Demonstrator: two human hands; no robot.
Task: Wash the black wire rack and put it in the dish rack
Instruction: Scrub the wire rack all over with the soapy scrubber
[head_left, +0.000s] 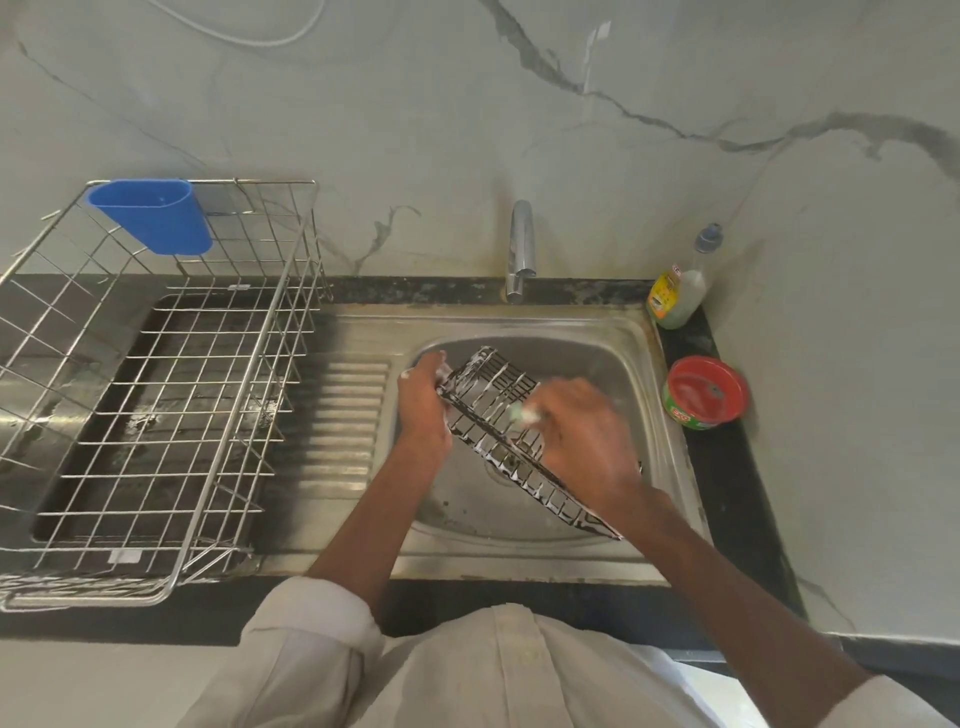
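Here both hands grip in the sink (639, 338): left (422, 400) soapy black wire rack (498, 410), right (582, 436) scrubber (522, 413).

1. The dish rack (156, 395) stands open-topped left of the sink (639, 332); only the blue cup (156, 215) hangs on its far rim.
2. The ribbed drainboard (348, 415) between them lies bare.
3. The tap (521, 249) rises behind the basin.
4. A bottle (680, 291) and red tub (706, 392) crowd the right surface (727, 467).
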